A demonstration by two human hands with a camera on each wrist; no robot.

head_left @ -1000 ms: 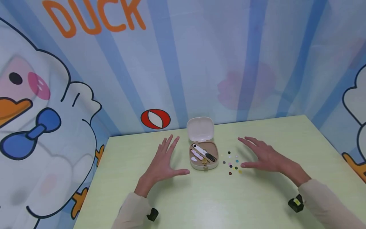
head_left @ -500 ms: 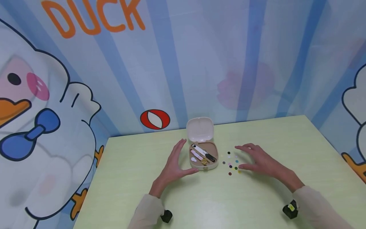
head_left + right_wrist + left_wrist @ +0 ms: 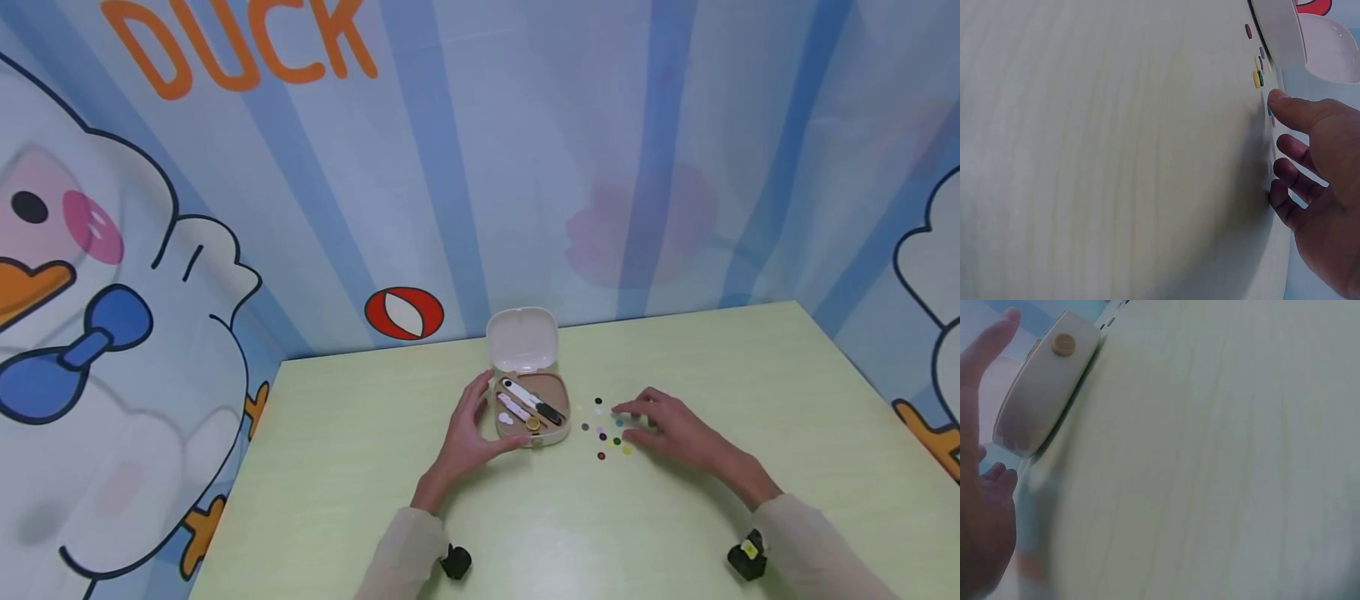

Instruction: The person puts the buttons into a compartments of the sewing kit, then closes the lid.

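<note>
Left hand [image 3: 467, 442]: thumb and fingers wide apart, bracketing the left side of an open hinged case [image 3: 551, 392]. Thumb lies across the case's front near the clasp [image 3: 1064, 344], fingertips by the back left corner; actual contact, can't tell. Right hand [image 3: 671, 429]: fingers bent, thumb and index apart with a small gap, just beside scattered small coloured discs [image 3: 603, 437], nothing visibly held; touching a disc or not, can't tell.

Case sits on the pale table [image 3: 600, 533], left of the discs, lid [image 3: 522, 340] up. Inside: white-and-black slim tool [image 3: 532, 401], pink slim piece [image 3: 513, 407], gold round piece [image 3: 532, 423], white piece [image 3: 506, 419].

Vs 0.5 s ago: left hand is closer in, thumb now overlapping the case front; right hand is slightly lower in view, thumb-index gap narrower. Vs 1.0 s ago: both hands were spread wider and farther out. Case, contents and discs keep the same layout.
</note>
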